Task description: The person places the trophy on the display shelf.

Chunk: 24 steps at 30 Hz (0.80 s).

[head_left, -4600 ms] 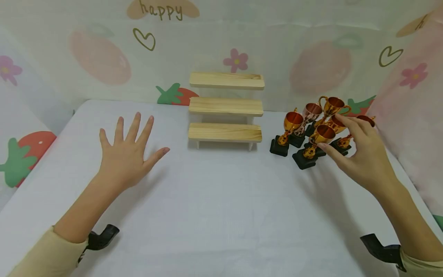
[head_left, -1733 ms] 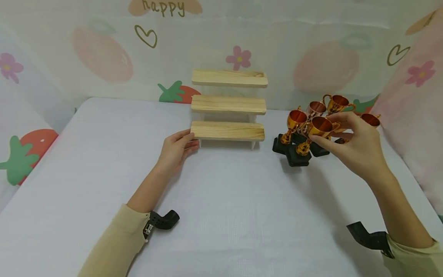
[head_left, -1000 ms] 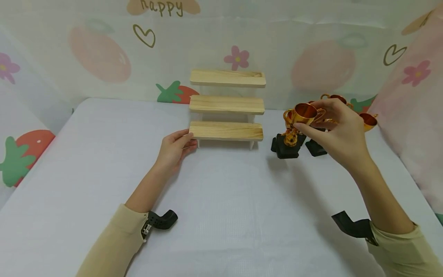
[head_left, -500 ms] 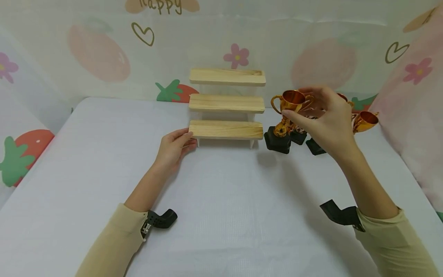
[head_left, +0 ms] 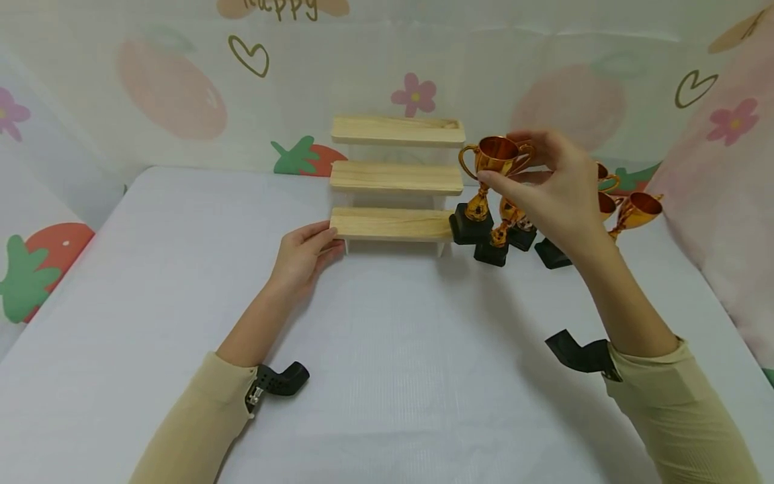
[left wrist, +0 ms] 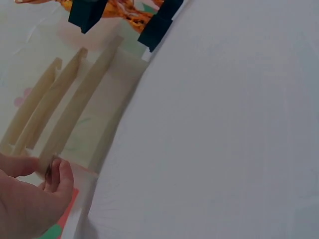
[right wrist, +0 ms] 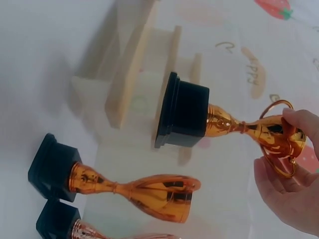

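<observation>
My right hand (head_left: pixel 559 191) holds a gold trophy cup (head_left: pixel 497 156) by its bowl, thumb on the near side. The trophy is upright in the air, its black base (head_left: pixel 471 224) by the right end of the lowest board. In the right wrist view the trophy (right wrist: pixel 227 121) shows whole, with a handle on either side of the bowl. At the other end, my left hand (head_left: pixel 302 259) grips the lowest board of a three-tier wooden display shelf (head_left: pixel 396 223). The left wrist view shows thumb and fingers (left wrist: pixel 65 177) pinching that board's end.
Several more trophies stand on the white-covered table (head_left: pixel 387 349) right of the shelf, partly hidden behind my right hand, one gold trophy (head_left: pixel 498 236) nearest. A printed cloth backdrop (head_left: pixel 302 67) rises behind the shelf, and a pink side cloth (head_left: pixel 725 202) borders the right.
My left hand has come from the open table to the shelf's left end and stays there. The right hand has lifted a trophy from the group and carried it left and up.
</observation>
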Tool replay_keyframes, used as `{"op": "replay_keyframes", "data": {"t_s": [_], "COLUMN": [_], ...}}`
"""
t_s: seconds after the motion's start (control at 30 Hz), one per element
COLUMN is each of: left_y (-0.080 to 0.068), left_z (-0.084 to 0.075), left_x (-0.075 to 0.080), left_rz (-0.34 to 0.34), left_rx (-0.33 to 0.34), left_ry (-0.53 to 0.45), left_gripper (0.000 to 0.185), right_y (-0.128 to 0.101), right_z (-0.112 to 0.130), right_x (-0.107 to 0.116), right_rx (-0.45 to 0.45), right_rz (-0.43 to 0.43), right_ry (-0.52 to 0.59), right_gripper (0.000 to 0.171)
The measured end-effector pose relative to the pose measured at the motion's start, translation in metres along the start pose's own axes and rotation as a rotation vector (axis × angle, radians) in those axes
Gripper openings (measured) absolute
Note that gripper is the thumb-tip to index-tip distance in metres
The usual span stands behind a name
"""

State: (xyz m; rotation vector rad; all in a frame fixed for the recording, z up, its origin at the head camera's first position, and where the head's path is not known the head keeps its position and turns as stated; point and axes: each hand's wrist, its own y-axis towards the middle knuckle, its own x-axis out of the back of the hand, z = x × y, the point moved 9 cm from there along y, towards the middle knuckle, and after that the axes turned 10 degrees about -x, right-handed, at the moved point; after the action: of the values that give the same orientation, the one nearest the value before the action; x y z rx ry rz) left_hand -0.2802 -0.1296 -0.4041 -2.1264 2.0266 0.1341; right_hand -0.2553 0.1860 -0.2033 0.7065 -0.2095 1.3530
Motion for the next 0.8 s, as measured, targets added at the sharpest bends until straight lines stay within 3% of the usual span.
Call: {"op": "replay_keyframes", "data": {"t_s": [0.37,0.8], "left_y": [-0.001,-0.005], "left_z": [-0.001,0.003], "left_x": [0.002,0.001], "left_rz": [-0.008,-0.008], "left_rx": [0.021,0.118], "left_ry": [-0.072,-0.068], "left_gripper": [0.048,0.050], "right_y": [0.018,0.034], "right_z": [0.015,0.031], "right_x": [-0.017,-0.032], "right_rx": [0.029,0.041], "right_rz": [0.028,0.019], "right_ry": [0.024,-0.028], "right_gripper": [0.052,0.052]}}
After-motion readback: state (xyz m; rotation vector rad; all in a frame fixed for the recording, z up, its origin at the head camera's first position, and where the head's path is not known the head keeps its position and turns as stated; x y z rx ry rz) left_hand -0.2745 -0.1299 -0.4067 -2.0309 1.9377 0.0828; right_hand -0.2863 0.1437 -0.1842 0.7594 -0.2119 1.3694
